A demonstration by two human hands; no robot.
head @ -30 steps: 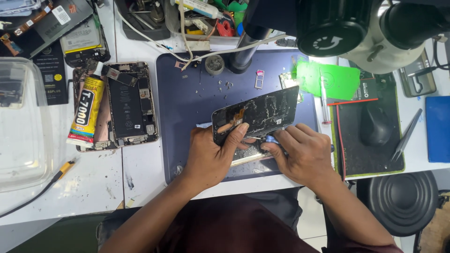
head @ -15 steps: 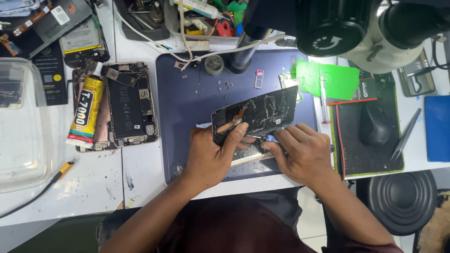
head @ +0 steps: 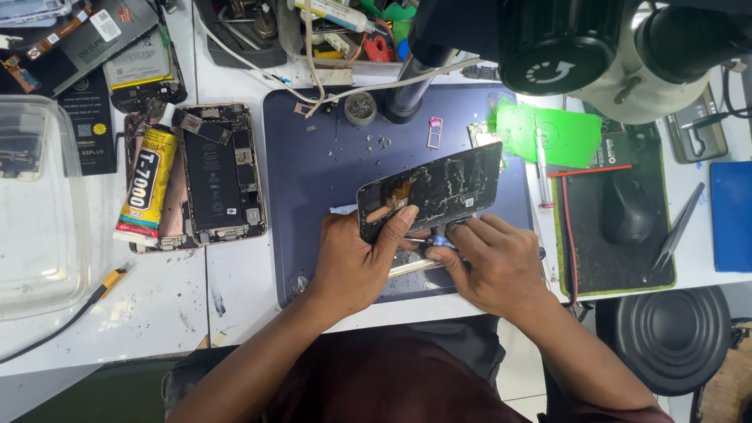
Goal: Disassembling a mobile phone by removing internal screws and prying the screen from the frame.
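My left hand (head: 356,262) grips a black phone screen panel (head: 439,188), lifted and tilted up off the phone body (head: 411,265) that lies under both hands on the dark blue work mat (head: 313,180). The panel's back faces me and shows glue residue. My right hand (head: 489,262) pinches a small blue-handled tool (head: 440,241) at the lower edge of the panel, where it meets the phone body. Most of the phone body is hidden by my hands.
An opened phone (head: 215,176) and a yellow glue tube (head: 147,184) lie left of the mat. A clear plastic box (head: 35,211) stands far left. A microscope (head: 595,47) hangs top right; a green cloth (head: 552,133), mouse (head: 627,207) and tweezers (head: 677,227) lie right. A black stool (head: 674,337) stands below.
Nothing has clearly moved; both hands hold the same grip on the lifted panel and the tool.
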